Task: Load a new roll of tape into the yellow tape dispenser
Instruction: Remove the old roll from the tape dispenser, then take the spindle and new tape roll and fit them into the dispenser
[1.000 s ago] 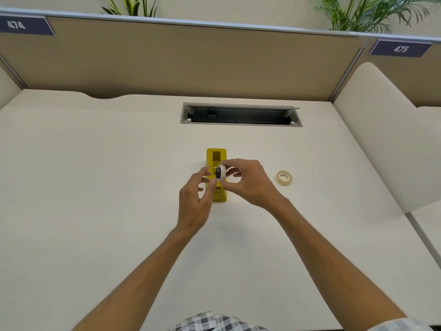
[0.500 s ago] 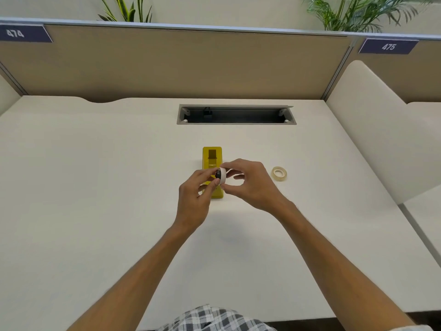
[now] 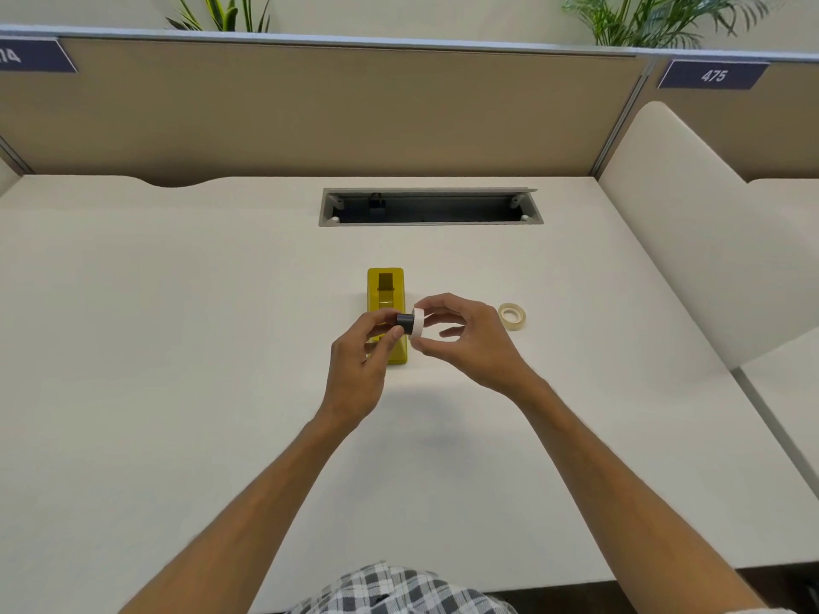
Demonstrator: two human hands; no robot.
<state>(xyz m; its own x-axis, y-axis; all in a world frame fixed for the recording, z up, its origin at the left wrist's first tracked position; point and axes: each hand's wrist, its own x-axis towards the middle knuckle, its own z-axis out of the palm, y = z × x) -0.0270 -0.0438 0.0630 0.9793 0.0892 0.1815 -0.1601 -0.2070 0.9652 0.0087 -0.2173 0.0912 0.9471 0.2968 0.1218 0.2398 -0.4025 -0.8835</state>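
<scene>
The yellow tape dispenser (image 3: 384, 291) stands on the white desk (image 3: 177, 347), its near end hidden behind my hands. Just above it, my left hand (image 3: 359, 361) pinches a small black spool core (image 3: 404, 321) between thumb and fingers. My right hand (image 3: 465, 339) pinches a white tape roll (image 3: 418, 323) by its rim, right against the core's end. A second, cream tape roll (image 3: 512, 315) lies flat on the desk to the right of my right hand.
An open cable tray (image 3: 430, 206) is set into the desk behind the dispenser. A beige partition (image 3: 310, 108) closes the back, and a white side panel (image 3: 691, 223) rises on the right. The desk's near edge runs by my checked shirt (image 3: 390, 591).
The black core now shows further out of the white roll, towards my left hand. Both hands stay over the dispenser's near end.
</scene>
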